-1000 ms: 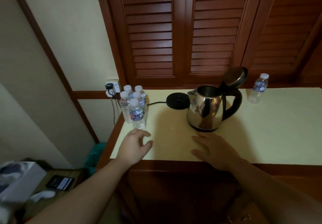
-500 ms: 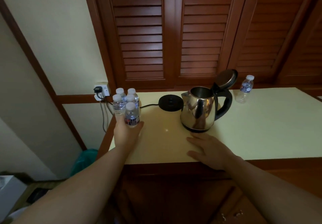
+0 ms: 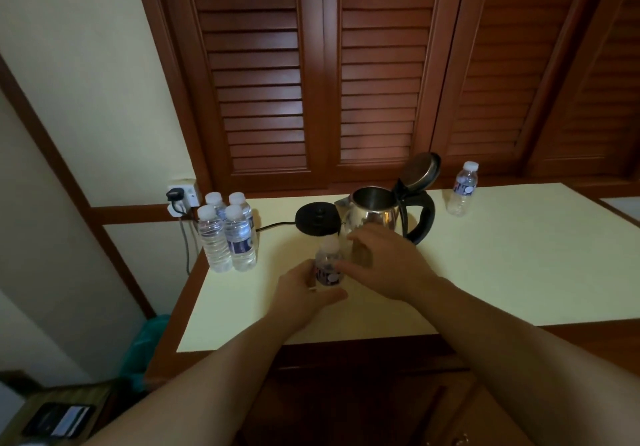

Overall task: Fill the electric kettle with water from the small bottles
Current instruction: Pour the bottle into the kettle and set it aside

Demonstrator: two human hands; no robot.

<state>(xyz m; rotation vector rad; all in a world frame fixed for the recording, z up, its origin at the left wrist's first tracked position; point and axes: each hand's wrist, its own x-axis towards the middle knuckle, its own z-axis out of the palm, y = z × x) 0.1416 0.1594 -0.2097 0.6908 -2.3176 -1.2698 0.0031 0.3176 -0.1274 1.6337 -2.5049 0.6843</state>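
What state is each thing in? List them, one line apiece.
kettle: upright on the counter, off its base.
kettle lid: flipped open.
base: bare, cord attached.
held bottle: upright, capped.
left hand: grips the held bottle.
right hand: fingers relaxed beside its cap.
four bottles: capped, clustered.
far bottle: capped, upright.

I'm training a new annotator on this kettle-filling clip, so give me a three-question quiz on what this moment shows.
1. True or false: the hinged lid of the shiny steel electric kettle stands open.
2. How many capped clear plastic water bottles stand in the cluster at the table's left end, by the wall socket?
3. Which hand grips the small labelled bottle in front of the kettle? A) left hand B) right hand C) neither

Key
1. True.
2. Four.
3. A. The left hand grips it; the right hand reaches toward its white cap, which is still on. The kettle sits off its round black base.
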